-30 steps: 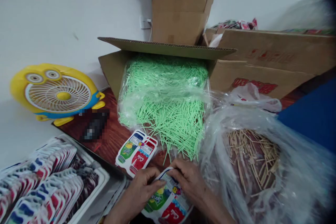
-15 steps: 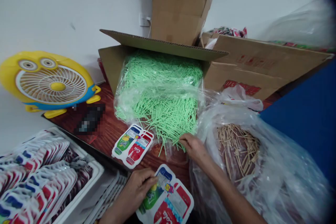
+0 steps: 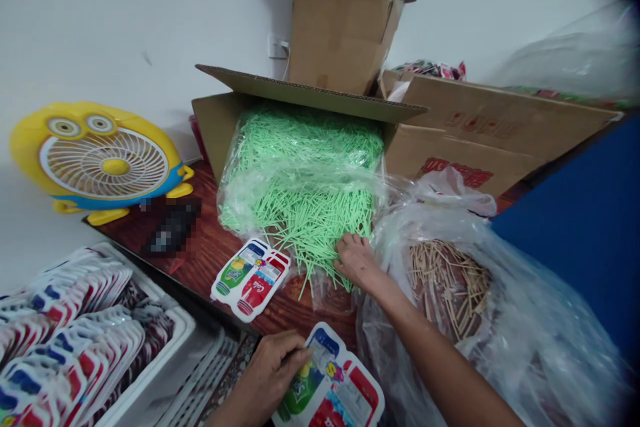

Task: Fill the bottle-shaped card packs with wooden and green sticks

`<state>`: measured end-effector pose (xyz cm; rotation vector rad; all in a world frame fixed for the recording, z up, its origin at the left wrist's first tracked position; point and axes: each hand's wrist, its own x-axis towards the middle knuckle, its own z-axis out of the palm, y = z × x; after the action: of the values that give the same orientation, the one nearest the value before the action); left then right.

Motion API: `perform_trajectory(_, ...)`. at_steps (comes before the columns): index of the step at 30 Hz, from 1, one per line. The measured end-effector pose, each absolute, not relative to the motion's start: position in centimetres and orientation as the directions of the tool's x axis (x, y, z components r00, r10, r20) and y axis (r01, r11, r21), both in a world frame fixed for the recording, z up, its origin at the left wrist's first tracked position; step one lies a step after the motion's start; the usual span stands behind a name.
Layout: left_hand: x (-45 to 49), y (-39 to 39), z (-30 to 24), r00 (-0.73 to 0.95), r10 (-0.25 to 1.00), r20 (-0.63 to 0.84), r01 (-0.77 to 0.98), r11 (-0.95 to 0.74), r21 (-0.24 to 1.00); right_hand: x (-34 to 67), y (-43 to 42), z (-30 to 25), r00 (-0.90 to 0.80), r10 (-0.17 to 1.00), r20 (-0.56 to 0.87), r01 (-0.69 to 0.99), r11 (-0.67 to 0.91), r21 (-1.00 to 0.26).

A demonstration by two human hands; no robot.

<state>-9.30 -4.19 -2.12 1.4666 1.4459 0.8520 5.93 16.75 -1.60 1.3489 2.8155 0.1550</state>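
Observation:
My left hand (image 3: 273,373) is closed on a bottle-shaped printed pouch (image 3: 333,393) at the bottom of the view, thumb and fingers pinching its left edge. My right hand (image 3: 354,259) reaches forward into the pile of green sticks (image 3: 305,207) that spills from a clear bag in an open cardboard box (image 3: 300,90). Its fingertips are buried among the sticks, so what they hold is hidden. A second printed pouch (image 3: 250,277) lies flat on the wooden table (image 3: 210,253) just left of that hand.
A clear bag of tan wooden sticks (image 3: 450,287) sits right of my right arm. White trays of stacked pouches (image 3: 75,340) fill the lower left. A yellow cartoon fan (image 3: 100,163) and a dark blurred object (image 3: 173,230) stand at left. Cardboard boxes (image 3: 480,123) line the back.
My right hand let go of the pouch and moved up and forward into the green sticks. My left hand kept the pouch and drew it slightly down.

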Motion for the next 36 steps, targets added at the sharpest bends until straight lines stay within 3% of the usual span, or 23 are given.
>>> perform_trajectory(11,-8.9,-4.5,-2.4,0.078,0.994,-0.08,0.36,0.047,0.932,5.5,16.1,-2.9,-0.641,0.767,-0.003,0.762,0.637,0.116)
perform_trajectory(23,-9.1,-4.8,-1.8,0.043,0.992,-0.116,0.354,0.093,0.93,4.7,15.3,-2.7,-0.596,0.802,0.042,0.802,0.597,-0.008)
perform_trajectory(28,-9.0,-4.8,-2.0,0.036,0.993,-0.111,0.371,0.09,0.924,4.9,16.0,-3.2,-0.534,0.842,0.074,0.82,0.538,-0.196)
perform_trajectory(32,-9.1,-5.0,-2.2,0.034,0.993,-0.113,0.369,0.093,0.925,5.8,17.0,-3.0,-0.453,0.887,0.09,0.767,0.44,-0.468)
perform_trajectory(36,-9.1,-4.9,-2.3,0.023,0.992,-0.126,0.375,0.109,0.921,6.2,17.5,-3.2,-0.369,0.924,0.099,0.58,0.312,-0.753)
